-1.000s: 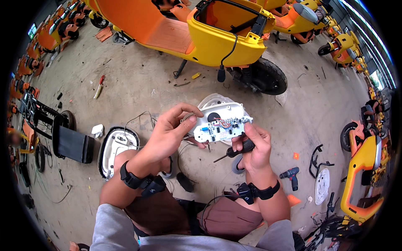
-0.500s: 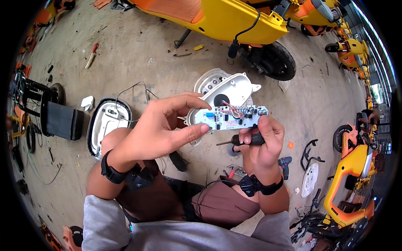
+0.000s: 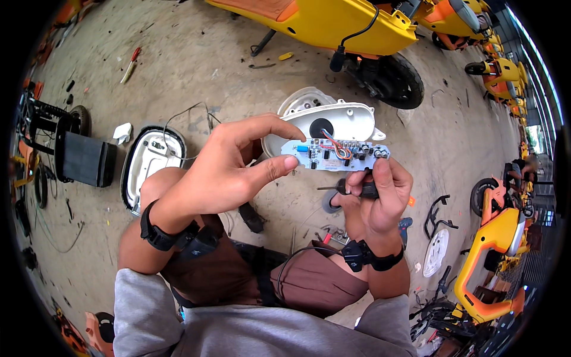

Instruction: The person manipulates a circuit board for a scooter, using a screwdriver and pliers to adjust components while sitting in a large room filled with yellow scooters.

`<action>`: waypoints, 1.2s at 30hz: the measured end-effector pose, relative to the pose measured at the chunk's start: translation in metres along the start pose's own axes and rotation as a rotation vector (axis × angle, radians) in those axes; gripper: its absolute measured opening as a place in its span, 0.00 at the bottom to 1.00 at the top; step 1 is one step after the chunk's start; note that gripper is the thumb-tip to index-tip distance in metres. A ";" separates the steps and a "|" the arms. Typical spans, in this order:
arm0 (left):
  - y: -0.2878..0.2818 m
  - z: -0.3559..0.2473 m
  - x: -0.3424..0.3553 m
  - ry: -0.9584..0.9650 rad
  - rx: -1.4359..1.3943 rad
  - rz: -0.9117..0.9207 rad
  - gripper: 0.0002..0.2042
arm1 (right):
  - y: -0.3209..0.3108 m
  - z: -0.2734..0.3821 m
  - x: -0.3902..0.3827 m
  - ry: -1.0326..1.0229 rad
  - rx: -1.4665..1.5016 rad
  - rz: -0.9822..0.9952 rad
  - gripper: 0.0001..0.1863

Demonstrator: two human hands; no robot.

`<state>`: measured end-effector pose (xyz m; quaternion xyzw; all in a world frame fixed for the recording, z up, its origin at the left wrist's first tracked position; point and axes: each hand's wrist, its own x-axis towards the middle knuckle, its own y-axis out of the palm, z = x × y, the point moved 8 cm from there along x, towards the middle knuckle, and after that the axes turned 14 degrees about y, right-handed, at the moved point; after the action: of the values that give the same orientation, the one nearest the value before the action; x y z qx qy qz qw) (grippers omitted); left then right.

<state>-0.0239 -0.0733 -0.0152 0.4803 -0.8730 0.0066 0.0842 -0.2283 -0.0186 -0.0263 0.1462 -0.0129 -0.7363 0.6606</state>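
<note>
A narrow white circuit board (image 3: pixel 318 160) spans the space between my two hands, component side up. My left hand (image 3: pixel 229 166) pinches its left end between thumb and fingers. At the right end, my right hand (image 3: pixel 389 196) grips the board with the thumb and also holds a dark-handled screwdriver (image 3: pixel 370 190), whose thin shaft points left below the board. Coloured wires (image 3: pixel 340 150) run from the board to a black round part (image 3: pixel 321 127) inside a white plastic housing (image 3: pixel 357 116). The housing sits just behind the board, its lower side hidden by board and left hand.
Another white shell (image 3: pixel 156 172) with a black rim lies on the floor at left. A yellow scooter body (image 3: pixel 345 30) stands ahead, its black wheel (image 3: pixel 398 83) to the right. A red-handled tool (image 3: pixel 132 62) lies far left. A white panel (image 3: pixel 436 253) lies at right.
Both hands and the board have shifted slightly right and up in view. The white housing has turned with them and shows more behind the board. Both grips stay the same.
</note>
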 end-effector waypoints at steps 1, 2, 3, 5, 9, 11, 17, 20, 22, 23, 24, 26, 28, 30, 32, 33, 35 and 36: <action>0.000 -0.001 0.001 0.033 0.025 0.009 0.10 | 0.000 0.000 0.000 0.006 -0.004 -0.001 0.17; 0.001 -0.001 0.001 0.066 0.048 0.019 0.09 | 0.000 0.001 0.000 0.003 0.006 0.003 0.17; 0.001 -0.002 0.001 0.084 0.034 0.013 0.09 | 0.002 0.001 0.000 0.001 0.016 0.007 0.17; 0.002 -0.004 0.002 0.121 0.005 0.002 0.09 | 0.001 0.000 0.000 0.003 0.021 0.017 0.17; 0.008 -0.003 0.001 0.030 -0.132 -0.034 0.08 | -0.001 -0.003 0.000 0.018 0.033 0.008 0.16; 0.009 -0.003 0.001 0.008 -0.161 -0.023 0.08 | -0.002 -0.002 0.001 -0.021 0.011 0.009 0.16; 0.008 -0.005 0.003 0.062 -0.076 0.009 0.09 | 0.000 0.000 0.000 -0.038 -0.017 0.008 0.16; 0.007 -0.006 0.002 0.121 -0.048 0.006 0.10 | 0.000 0.001 0.000 -0.041 -0.027 0.008 0.16; 0.007 -0.006 0.003 0.105 -0.053 0.019 0.11 | 0.000 0.000 0.000 -0.018 -0.005 -0.013 0.16; 0.007 -0.007 0.001 0.091 -0.053 0.020 0.11 | 0.000 0.000 -0.001 0.011 0.024 -0.028 0.16; 0.008 -0.007 0.001 0.075 -0.060 0.017 0.11 | 0.000 -0.002 -0.002 0.039 0.053 -0.042 0.16; 0.009 -0.005 0.000 0.042 -0.079 0.010 0.10 | -0.002 -0.004 -0.003 0.025 0.025 -0.051 0.16; 0.008 -0.004 -0.001 0.035 -0.063 0.008 0.11 | -0.002 -0.004 -0.004 0.002 -0.016 -0.055 0.16; 0.007 -0.005 0.000 0.008 -0.067 0.007 0.12 | -0.001 0.000 -0.005 -0.027 -0.073 -0.054 0.16; 0.008 -0.005 0.003 0.047 -0.049 0.014 0.11 | 0.000 0.002 -0.007 -0.029 -0.115 -0.065 0.16; 0.008 -0.005 0.004 0.026 -0.033 0.036 0.10 | 0.000 0.002 -0.007 -0.036 -0.116 -0.064 0.16; 0.007 -0.005 0.003 -0.006 -0.006 0.043 0.09 | 0.001 0.002 -0.008 -0.051 -0.129 -0.062 0.16; 0.006 -0.004 0.003 0.007 -0.009 0.028 0.09 | 0.002 0.002 -0.009 -0.058 -0.142 -0.060 0.16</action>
<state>-0.0300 -0.0723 -0.0105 0.4676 -0.8794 0.0056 0.0894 -0.2258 -0.0110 -0.0218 0.0777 0.0244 -0.7586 0.6464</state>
